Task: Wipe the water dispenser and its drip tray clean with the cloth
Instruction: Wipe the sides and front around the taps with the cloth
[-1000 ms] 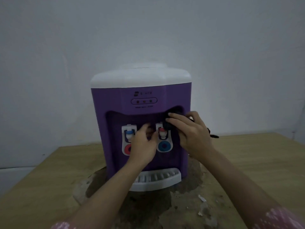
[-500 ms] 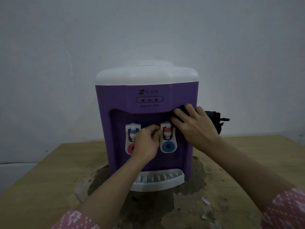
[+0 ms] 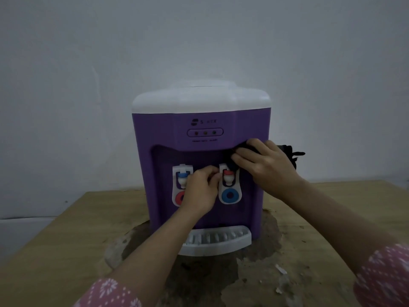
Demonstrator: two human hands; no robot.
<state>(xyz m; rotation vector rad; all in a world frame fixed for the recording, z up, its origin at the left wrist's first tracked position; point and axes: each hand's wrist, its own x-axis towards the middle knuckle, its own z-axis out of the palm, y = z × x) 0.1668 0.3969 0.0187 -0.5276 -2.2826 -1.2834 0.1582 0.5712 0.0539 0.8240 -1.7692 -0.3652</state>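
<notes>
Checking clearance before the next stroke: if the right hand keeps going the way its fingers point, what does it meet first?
The right hand points left along the dispenser recess; the tap below looks just clear, depth unclear.

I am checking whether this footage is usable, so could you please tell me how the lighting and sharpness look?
Head view: dim, flat light with no glare; the dark cloth under the right hand merges into the shadowed recess of the dispenser; the logo and panel text are too soft to read; wide-angle bending shows at the table edges.
</notes>
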